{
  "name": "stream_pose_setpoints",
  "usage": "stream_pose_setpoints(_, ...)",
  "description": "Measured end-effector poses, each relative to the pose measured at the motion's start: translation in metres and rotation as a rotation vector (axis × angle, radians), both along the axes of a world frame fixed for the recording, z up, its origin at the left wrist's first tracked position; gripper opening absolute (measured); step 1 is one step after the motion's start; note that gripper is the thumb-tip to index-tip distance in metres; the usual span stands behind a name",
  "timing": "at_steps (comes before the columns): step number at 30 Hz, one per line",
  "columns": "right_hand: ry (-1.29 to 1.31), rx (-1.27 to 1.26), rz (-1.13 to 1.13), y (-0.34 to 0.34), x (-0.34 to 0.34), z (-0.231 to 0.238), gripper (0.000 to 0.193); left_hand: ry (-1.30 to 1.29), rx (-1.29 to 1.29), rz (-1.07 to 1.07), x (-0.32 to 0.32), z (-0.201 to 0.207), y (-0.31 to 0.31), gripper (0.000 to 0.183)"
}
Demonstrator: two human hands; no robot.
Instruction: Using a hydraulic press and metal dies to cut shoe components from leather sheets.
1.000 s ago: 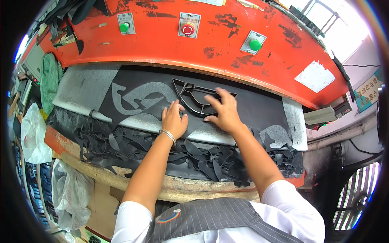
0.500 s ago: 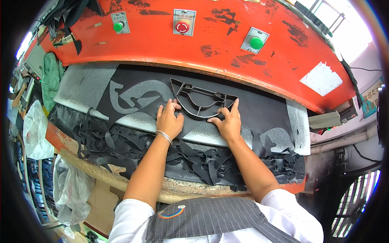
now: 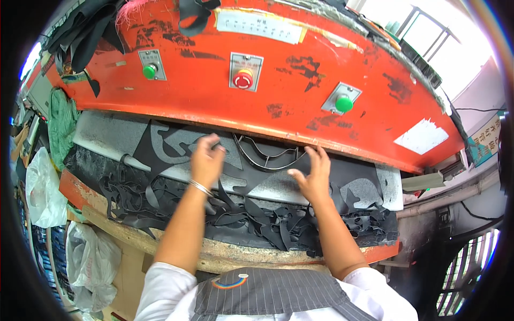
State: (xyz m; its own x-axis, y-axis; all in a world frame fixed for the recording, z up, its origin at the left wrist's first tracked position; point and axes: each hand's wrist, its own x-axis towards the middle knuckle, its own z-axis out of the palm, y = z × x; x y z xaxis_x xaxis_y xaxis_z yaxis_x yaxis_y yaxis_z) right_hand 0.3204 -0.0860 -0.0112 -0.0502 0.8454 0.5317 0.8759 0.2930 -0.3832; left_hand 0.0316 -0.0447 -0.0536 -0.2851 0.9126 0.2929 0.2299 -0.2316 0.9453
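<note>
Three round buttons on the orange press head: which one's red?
The middle button, on its grey plate above the gap between both hands. The left button and the right button are green.

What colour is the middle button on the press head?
Red middle button, flanked by green buttons; head view.

Cutting frame on sheet, partly under press head. Left hand left of frame, right hand right. Scraps before sheet. Bags far left.
</note>
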Motion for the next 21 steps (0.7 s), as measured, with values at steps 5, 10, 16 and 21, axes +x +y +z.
stream_pose_setpoints(5, 0.325, 0.292, -0.003, 0.008, -0.002, 0.086, 0.057, -0.013, 0.356, 0.322, -0.099, 0.101, 0.024, 0.025)
stream_pose_setpoints(10, 0.316, 0.300, -0.053, 0.010, 0.000, 0.125, 0.027, 0.456, 0.604, 0.498, -0.123, 0.163, 0.020, 0.030)
stream_pose_setpoints(16, 0.473, 0.181, 0.055, -0.039, 0.002, 0.123, 0.020, 0.310, 0.356, 0.224, -0.112, 0.168, -0.043, 0.032)
stream_pose_setpoints(21, 0.157, -0.401, 0.330, -0.128, 0.007, 0.048, 0.029, 0.637, 0.042, -0.260, -0.005, 0.072, -0.176, 0.026)
